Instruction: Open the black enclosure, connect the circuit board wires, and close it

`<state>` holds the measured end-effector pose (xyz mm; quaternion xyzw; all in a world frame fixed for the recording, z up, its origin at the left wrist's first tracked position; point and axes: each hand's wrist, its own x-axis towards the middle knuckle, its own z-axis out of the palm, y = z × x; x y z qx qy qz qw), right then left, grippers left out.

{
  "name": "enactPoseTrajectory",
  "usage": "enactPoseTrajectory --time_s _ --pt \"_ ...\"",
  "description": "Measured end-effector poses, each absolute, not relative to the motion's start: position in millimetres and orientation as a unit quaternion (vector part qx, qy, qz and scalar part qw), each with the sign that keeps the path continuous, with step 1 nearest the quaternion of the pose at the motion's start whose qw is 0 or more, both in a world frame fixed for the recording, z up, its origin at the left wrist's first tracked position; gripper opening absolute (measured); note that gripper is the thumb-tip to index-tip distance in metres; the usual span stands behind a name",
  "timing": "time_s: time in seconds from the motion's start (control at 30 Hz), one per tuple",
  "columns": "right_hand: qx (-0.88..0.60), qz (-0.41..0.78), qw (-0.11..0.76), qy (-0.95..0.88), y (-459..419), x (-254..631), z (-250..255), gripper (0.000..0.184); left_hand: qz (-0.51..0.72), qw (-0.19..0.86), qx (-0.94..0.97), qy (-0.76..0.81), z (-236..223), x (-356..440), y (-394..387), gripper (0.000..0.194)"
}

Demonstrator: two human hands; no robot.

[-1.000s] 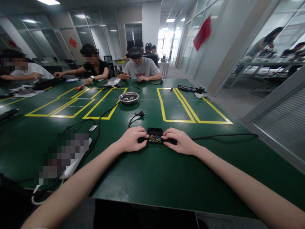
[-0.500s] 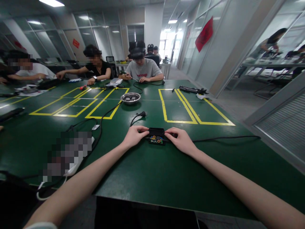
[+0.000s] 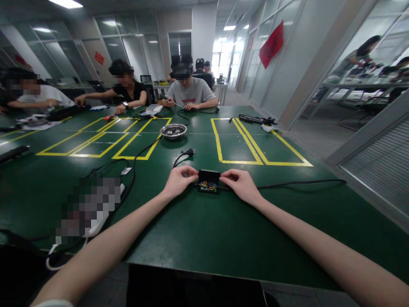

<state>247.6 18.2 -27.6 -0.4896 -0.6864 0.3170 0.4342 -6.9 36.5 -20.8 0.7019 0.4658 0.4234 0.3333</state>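
A black plastic cover (image 3: 209, 175) stands tilted up at the far side of a small black adapter case. My left hand (image 3: 179, 182) pinches the cover's left end between thumb and fingers. At the opposite end my right hand (image 3: 242, 186) grips it the same way. In the case's lower half, a circuit board (image 3: 208, 186) with two ring-shaped coils lies exposed towards me. A black cable (image 3: 300, 183) runs from the case to the right. Beyond my left hand lies a black power plug (image 3: 191, 152) on its cord.
A metal bowl (image 3: 173, 131) holding small metal parts stands further back on the green table (image 3: 179, 238). Yellow tape (image 3: 243, 162) marks rectangles there. At left lies a partly pixelated white power strip (image 3: 99, 224) with cables. A person (image 3: 191, 91) works opposite with a tool.
The cover has been raised and tilted, so more of its flat face shows. Both hands keep their pinch on its ends. The view has shifted slightly.
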Motion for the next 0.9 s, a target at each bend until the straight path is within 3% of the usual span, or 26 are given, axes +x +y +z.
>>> enactPoseTrajectory --time_s 0.47,0.9 --pt "-0.464 0.291 0.423 -0.722 10 251 -20 0.021 0.414 0.328 0.719 0.452 -14 -12 31 0.009" --pt "-0.383 0.252 0.397 -0.795 0 248 -14 0.003 0.37 0.339 0.755 0.422 -11 -16 28 0.005"
